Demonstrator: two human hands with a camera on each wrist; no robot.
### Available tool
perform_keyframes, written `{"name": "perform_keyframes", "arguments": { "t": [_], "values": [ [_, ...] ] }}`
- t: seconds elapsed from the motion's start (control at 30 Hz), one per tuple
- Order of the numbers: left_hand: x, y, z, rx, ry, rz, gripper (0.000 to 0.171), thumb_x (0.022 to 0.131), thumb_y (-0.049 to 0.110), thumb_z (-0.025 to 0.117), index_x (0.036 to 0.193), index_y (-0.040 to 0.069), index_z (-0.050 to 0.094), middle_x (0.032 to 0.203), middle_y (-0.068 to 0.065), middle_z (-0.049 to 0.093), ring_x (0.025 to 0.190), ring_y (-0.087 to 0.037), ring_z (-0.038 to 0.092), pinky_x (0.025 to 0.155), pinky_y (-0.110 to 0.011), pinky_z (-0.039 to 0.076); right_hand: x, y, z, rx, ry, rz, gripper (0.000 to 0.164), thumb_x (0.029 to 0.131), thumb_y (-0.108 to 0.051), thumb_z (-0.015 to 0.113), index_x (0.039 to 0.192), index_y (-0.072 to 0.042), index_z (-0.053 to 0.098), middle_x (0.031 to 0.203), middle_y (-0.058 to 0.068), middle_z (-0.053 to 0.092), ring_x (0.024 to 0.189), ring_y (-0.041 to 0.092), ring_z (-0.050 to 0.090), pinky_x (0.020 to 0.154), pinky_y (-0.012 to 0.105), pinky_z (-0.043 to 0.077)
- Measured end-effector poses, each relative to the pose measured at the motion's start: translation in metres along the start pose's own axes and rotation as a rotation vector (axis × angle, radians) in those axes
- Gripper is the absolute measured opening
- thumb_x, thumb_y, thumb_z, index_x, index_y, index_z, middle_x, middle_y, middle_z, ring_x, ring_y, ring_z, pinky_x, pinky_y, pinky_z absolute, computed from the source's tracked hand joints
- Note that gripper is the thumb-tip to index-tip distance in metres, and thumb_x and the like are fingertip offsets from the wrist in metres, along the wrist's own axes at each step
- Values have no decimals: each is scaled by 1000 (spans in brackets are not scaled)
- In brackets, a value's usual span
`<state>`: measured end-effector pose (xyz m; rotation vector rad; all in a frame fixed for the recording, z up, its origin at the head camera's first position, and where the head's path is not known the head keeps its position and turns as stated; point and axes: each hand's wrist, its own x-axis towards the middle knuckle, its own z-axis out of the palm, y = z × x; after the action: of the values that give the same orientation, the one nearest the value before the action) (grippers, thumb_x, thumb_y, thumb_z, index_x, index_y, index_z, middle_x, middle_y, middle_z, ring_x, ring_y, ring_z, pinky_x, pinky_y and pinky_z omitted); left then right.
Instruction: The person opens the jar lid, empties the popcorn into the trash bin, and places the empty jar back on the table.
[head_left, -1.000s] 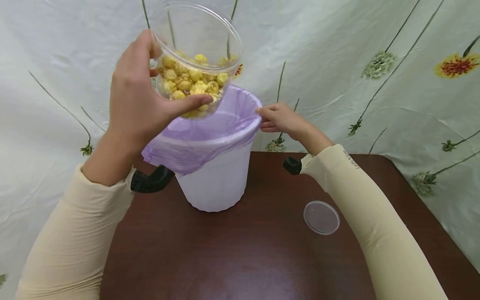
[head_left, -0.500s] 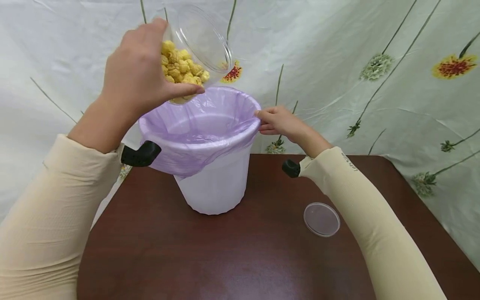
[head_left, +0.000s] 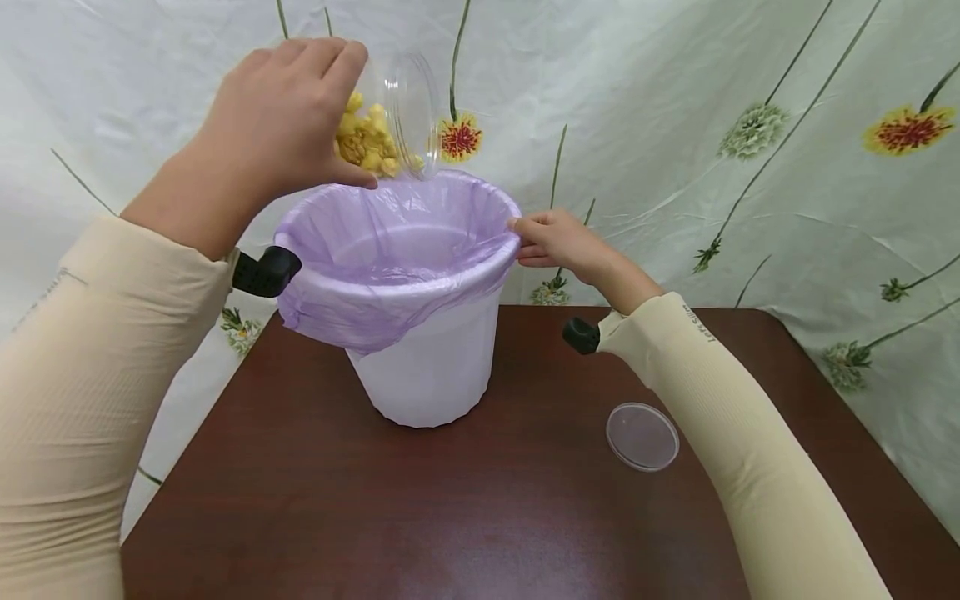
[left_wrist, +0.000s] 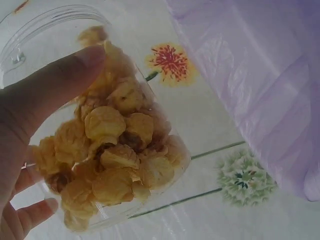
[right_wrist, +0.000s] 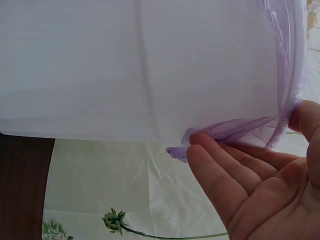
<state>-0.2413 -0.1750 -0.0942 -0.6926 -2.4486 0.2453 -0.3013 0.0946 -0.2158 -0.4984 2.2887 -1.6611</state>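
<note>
My left hand (head_left: 281,117) grips a clear plastic tub (head_left: 411,112), tipped on its side with its mouth toward the right. Yellow popcorn (head_left: 367,142) lies heaped inside; in the left wrist view the popcorn (left_wrist: 115,155) fills the lower part, with my thumb across the wall. The tub hangs over the back left of a white bin (head_left: 435,375) lined with a purple bag (head_left: 352,312). At the bin's right rim my right hand (head_left: 566,242) pinches the rim and the liner, thumb on top. In the right wrist view its fingers (right_wrist: 215,170) lie under the bag's folded edge.
A clear round lid (head_left: 642,437) lies on the dark brown table (head_left: 465,517), right of the bin. Behind the table hangs a pale flowered cloth (head_left: 660,100). Black wrist devices (head_left: 266,271) stick out from the cream sleeves.
My left hand has moved left and tilted the tub from nearly upright onto its side, so the popcorn has slid toward its mouth. The right hand has stayed at the rim.
</note>
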Motion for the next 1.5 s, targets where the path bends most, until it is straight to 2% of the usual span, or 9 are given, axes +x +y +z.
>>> {"name": "perform_keyframes", "arguments": {
  "t": [0.23, 0.33, 0.53, 0.67, 0.77, 0.87, 1.07, 1.3, 1.5],
  "values": [
    [1, -3, 2, 73, -76, 66, 96, 59, 28, 83, 129, -7, 29, 128, -27, 36, 119, -43, 31, 96, -56, 24, 0, -1, 0, -10, -3, 2, 33, 95, -27, 44, 97, 4, 55, 102, 13, 55, 98, 23, 57, 85, 31, 46],
    [0, -4, 4, 102, -87, 97, 95, 58, 24, 84, 129, -7, 29, 128, -27, 35, 119, -42, 30, 97, -54, 23, 1, -1, 0, -6, -1, 3, 33, 95, -27, 44, 99, 4, 55, 103, 13, 54, 98, 23, 57, 82, 29, 47],
    [0, -7, 6, 163, -38, 196, 93, 51, 13, 87, 123, -7, 33, 123, -27, 37, 115, -42, 33, 97, -53, 24, 2, 1, -1, 0, -4, 3, 34, 95, -26, 44, 102, 5, 55, 103, 13, 54, 98, 23, 57, 85, 31, 46],
    [1, -8, 6, 205, -28, 224, 93, 52, 9, 86, 126, -6, 32, 127, -26, 36, 119, -40, 30, 103, -49, 17, 2, 2, -1, -4, -5, 6, 36, 95, -26, 44, 106, 6, 54, 105, 14, 54, 100, 24, 57, 86, 33, 45],
    [3, -8, 7, 228, -9, 232, 90, 55, 3, 83, 128, -3, 32, 130, -25, 35, 122, -38, 28, 106, -46, 9, 2, 1, -1, -6, -4, 11, 38, 95, -26, 43, 111, 7, 53, 108, 15, 53, 101, 24, 56, 87, 33, 45],
    [4, -8, 7, 251, 26, 250, 78, 62, -5, 75, 128, 0, 34, 132, -22, 37, 124, -35, 28, 107, -44, 5, 2, 0, -1, -10, -5, 12, 39, 95, -26, 43, 113, 7, 53, 111, 16, 52, 102, 25, 55, 86, 32, 45],
    [5, -6, 8, 407, 12, 278, 77, 68, -17, 62, 134, 4, 28, 139, -18, 29, 129, -30, 21, 106, -41, -5, 1, -1, -1, -6, -13, 17, 40, 95, -27, 43, 113, 8, 53, 115, 16, 51, 104, 25, 55, 86, 32, 45],
    [7, -4, 6, 508, 122, 389, 70, 71, -22, 56, 131, 6, 32, 138, -14, 32, 129, -25, 23, 107, -38, -2, 1, -1, -1, 4, -11, 13, 42, 96, -26, 43, 116, 9, 51, 113, 16, 52, 104, 25, 55, 86, 32, 45],
    [8, 1, 4, 591, 96, 425, 76, 68, -21, 60, 134, 6, 32, 141, -14, 30, 131, -25, 18, 107, -39, -4, 1, 0, 0, 0, 0, 12, 36, 96, -25, 42, 106, 7, 55, 107, 15, 54, 101, 25, 56, 87, 33, 45]
  ]
}}
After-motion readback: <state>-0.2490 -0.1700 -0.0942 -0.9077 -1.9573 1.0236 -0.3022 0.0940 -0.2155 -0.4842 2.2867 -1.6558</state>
